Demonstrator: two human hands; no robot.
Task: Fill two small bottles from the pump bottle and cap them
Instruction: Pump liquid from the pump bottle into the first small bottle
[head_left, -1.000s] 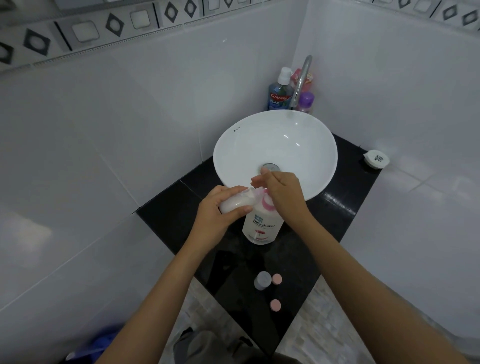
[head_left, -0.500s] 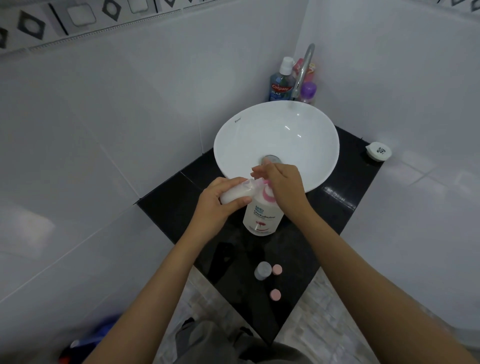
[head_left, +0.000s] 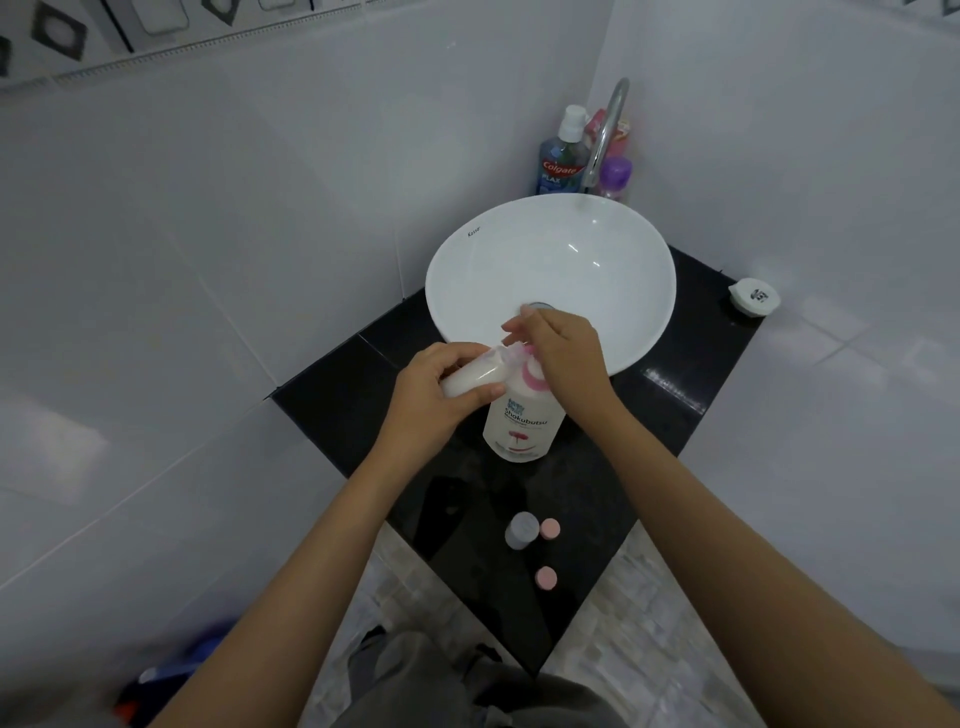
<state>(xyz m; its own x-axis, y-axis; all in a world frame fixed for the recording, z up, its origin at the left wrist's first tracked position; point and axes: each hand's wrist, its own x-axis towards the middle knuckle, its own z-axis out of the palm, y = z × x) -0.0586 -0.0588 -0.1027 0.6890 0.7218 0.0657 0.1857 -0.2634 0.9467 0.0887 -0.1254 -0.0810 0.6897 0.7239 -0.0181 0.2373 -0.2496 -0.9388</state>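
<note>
A white pump bottle (head_left: 519, 423) with a pink collar and a Shokubutsu label stands on the black counter (head_left: 649, 441) in front of the basin. My right hand (head_left: 563, 351) lies over its pump head, which is hidden. My left hand (head_left: 436, 392) holds a small bottle (head_left: 475, 376) on its side, its mouth against the pump's nozzle, with white liquid inside. A second small bottle (head_left: 521, 530) stands uncapped near the counter's front corner. Two pink caps lie by it, one (head_left: 549, 528) to its right, the other (head_left: 546, 577) closer to me.
A white bowl basin (head_left: 550, 270) sits behind the pump bottle, with a chrome tap (head_left: 605, 135) and several toiletry bottles (head_left: 563, 156) in the corner. A small white round container (head_left: 753, 296) rests at the counter's right corner. Tiled walls close in left and right.
Both hands and the bottles hold the same pose at the pump. Only the camera view has shifted slightly.
</note>
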